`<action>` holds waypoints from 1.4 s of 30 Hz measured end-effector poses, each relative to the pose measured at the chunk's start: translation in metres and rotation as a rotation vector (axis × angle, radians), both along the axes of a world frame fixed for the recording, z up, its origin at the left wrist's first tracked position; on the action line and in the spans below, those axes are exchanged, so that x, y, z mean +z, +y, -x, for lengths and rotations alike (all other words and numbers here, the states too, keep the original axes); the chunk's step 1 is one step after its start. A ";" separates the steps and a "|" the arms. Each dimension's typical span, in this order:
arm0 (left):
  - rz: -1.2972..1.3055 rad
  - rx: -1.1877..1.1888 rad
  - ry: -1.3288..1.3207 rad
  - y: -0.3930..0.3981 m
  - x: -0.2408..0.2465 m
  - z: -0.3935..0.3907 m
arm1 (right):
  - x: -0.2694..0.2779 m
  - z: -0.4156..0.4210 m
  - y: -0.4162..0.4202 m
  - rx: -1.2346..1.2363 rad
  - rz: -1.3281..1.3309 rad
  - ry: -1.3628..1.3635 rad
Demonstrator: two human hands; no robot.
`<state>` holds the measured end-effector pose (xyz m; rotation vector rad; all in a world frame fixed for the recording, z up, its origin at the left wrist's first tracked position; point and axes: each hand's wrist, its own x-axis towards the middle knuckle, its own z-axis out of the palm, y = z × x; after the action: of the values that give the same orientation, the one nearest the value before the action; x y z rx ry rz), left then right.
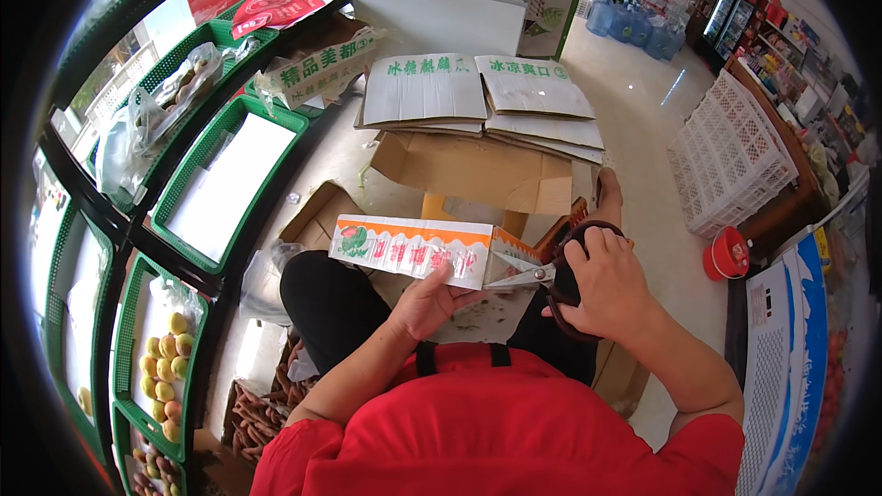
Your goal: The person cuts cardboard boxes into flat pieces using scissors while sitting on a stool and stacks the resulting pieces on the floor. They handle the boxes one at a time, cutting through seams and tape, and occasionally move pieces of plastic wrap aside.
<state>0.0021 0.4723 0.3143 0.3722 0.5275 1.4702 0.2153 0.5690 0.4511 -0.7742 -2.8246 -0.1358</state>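
Observation:
My left hand (419, 310) grips the lower edge of a printed cardboard carton (393, 238), its thumb on the front panel. The carton is white and orange with a watermelon picture and printed writing. In my right hand (613, 282) is a pair of scissors (566, 279) with dark handles. Their metal blades stand apart at the carton's right corner, one above the other. Whether cardboard lies between the blades along their full length is hard to tell. Behind the carton is an open brown cardboard box (475, 162).
Flattened white cardboard sheets (424, 93) lie stacked beyond the box. Green crates (231, 182) on a black rack line the left side, one with yellow fruit (165, 368). Sweet potatoes (255, 420) sit low left. White plastic crates (730, 151) and a red bucket (725, 255) stand right.

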 end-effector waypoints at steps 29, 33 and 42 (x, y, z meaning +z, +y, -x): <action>0.178 0.091 0.140 0.100 0.046 -0.001 | 0.019 -0.050 0.048 -0.380 -0.007 0.052; 0.156 0.013 0.222 0.108 0.055 -0.003 | -0.039 -0.060 0.081 -0.336 0.611 0.611; -0.066 -0.188 0.886 0.082 0.062 -0.002 | -0.106 0.040 0.065 -0.313 0.145 1.022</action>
<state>0.0037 0.5547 0.3759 1.1123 1.1076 1.0881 0.1753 0.6340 0.3451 -0.9497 -1.7547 0.3314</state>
